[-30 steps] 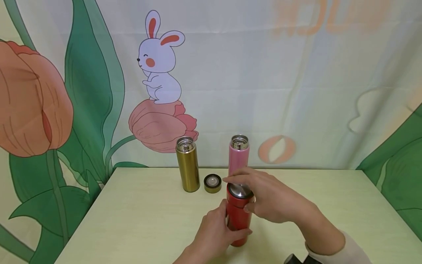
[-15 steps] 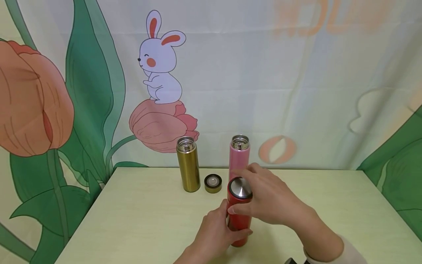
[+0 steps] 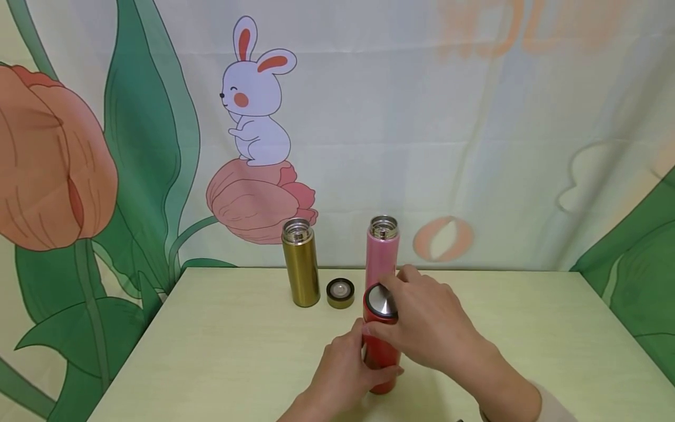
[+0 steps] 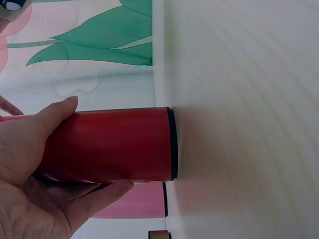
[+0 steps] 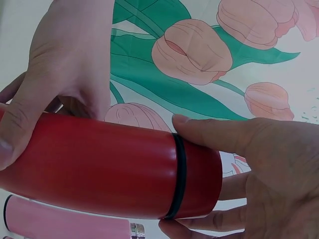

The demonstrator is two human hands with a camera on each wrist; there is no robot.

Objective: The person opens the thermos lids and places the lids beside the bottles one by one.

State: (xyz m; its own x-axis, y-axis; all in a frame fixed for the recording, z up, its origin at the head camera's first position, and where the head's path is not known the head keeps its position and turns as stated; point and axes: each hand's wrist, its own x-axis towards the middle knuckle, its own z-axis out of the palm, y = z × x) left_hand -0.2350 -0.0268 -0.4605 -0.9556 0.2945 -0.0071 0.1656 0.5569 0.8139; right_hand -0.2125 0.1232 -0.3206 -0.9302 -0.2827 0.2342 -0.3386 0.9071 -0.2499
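A red thermos bottle [image 3: 382, 354] stands upright on the pale table, its lid [image 3: 378, 300] with a silver top sitting on it. My left hand [image 3: 343, 369] grips the lower body, and in the left wrist view its thumb and fingers wrap the red wall. My right hand [image 3: 432, 316] holds the lid from the right. Seen from the right wrist, the right thumb lies by the black ring [image 5: 178, 174] under the lid, with fingers on the opposite side. Directly behind stands a pink thermos bottle [image 3: 381, 255], uncapped and partly hidden by the right hand.
A gold thermos bottle [image 3: 302, 269] without its lid stands to the back left. Its gold lid [image 3: 340, 296] lies beside it with the inside facing up. A printed cloth backdrop [image 3: 337, 135] hangs along the table's back edge.
My right hand has turned round the lid, its thumb moving from the right side to the front left, and the forearm has swung slightly left. The left hand has stayed still.
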